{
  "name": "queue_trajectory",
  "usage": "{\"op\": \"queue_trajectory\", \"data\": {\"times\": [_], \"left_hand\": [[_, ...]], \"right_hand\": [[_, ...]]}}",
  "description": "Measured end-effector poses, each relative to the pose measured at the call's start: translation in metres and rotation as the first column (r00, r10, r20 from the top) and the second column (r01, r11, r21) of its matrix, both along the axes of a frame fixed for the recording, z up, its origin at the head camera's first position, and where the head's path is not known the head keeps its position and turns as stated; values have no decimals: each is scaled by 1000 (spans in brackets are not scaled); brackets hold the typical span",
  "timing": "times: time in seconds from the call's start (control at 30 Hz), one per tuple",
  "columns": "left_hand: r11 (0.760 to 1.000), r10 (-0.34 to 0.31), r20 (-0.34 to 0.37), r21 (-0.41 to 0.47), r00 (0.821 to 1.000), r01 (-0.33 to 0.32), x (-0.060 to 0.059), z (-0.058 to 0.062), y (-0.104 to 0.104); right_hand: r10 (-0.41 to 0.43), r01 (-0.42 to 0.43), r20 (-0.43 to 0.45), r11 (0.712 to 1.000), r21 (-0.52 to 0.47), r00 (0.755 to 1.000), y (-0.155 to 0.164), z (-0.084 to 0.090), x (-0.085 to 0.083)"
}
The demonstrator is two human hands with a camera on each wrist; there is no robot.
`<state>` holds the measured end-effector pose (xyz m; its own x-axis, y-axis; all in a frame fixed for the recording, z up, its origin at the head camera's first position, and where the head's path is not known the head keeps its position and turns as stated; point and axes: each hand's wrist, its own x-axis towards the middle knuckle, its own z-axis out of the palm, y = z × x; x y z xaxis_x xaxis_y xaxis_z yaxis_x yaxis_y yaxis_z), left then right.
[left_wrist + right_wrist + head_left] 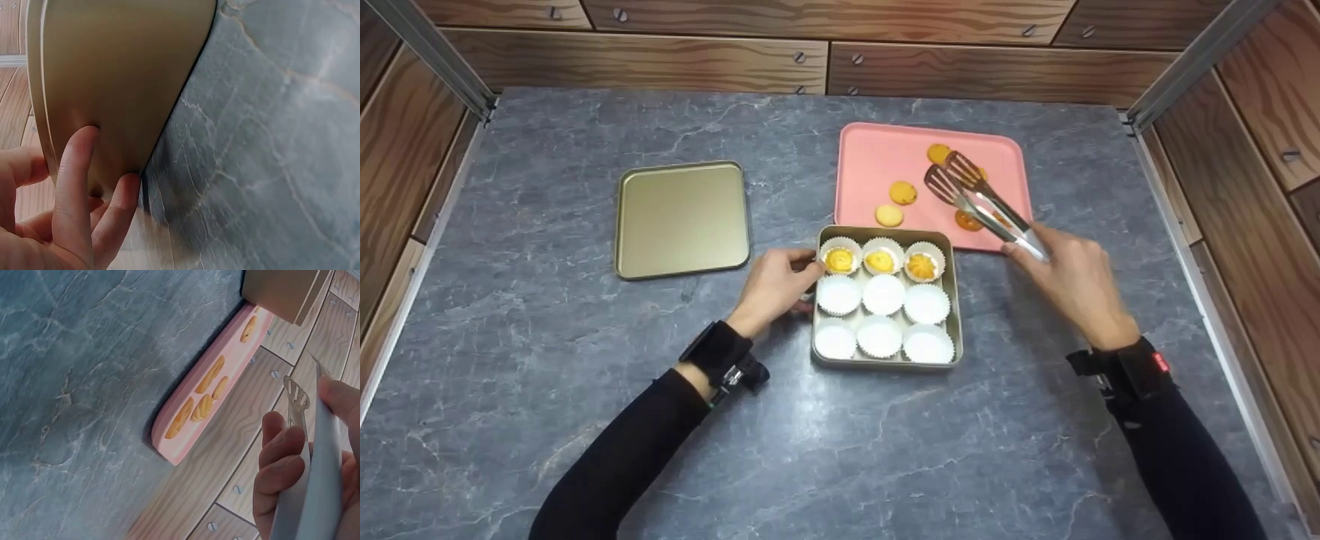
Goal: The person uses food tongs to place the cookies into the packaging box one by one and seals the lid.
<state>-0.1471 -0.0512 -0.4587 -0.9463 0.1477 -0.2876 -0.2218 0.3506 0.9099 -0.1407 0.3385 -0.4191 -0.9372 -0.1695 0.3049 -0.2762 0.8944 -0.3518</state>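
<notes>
Metal tongs (976, 196) are gripped in the right hand (1072, 281), fingers curled round the handles; their slotted tips stand apart above the pink tray (877, 161), over the cookies (902, 193) lying there. In the right wrist view the fingers (281, 458) wrap the handle, with the tray and its cookies beyond them on the counter (585, 420). The left hand (774, 289) rests against the left wall of the gold tin (956, 300), thumb and fingers curled onto its side; the left wrist view shows the fingertips (79, 169) pressed on the tin's wall. The tin sits at mid-counter, just in front of the tray and touching or nearly touching its near edge. It holds nine white paper cups (883, 294) in three rows. The three cups of the far row each contain a cookie; the other six show only white paper. Five cookies remain on the tray, partly hidden by the tongs. The tin's lid (682, 219) lies flat on the counter to the left, apart from the tin. Wood-grain panels (660, 60) enclose the counter on three sides.
</notes>
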Motion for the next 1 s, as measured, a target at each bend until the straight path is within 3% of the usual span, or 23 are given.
{"op": "queue_trajectory", "data": {"times": [0.73, 1.0], "left_hand": [[999, 42, 2, -4, 999, -42, 1, 0, 6], [1000, 5, -49, -16, 999, -6, 1, 0, 6]], "right_hand": [[-120, 121, 102, 993, 0, 988, 16, -3, -31], [-183, 182, 96, 983, 22, 978, 18, -1, -51]]}}
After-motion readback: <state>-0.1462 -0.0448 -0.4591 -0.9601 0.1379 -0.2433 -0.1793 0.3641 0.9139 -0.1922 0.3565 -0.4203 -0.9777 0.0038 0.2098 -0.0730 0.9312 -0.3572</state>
